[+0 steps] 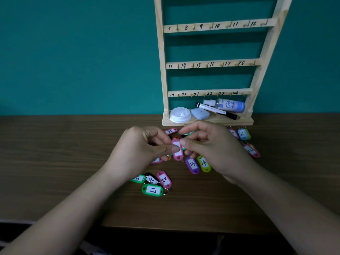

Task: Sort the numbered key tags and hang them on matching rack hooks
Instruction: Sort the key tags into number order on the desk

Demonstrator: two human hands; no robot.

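Left hand (145, 150) and right hand (211, 144) both pinch the pink tag (177, 150) above the bench (55, 162), over the loose tags (152, 190), below the rack (209, 64). Likely light, stiff, slick plastic; best gripped by its flat faces, hole end free.

Brown wooden table (55, 162) with scattered numbered key tags (152, 190) and a wooden rack (239, 122) at back

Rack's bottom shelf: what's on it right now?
A white lid, a pale blue case, a marker and a spray bottle lying behind it. The marker covers the bottle's lower edge; anything behind the bottle is hidden.
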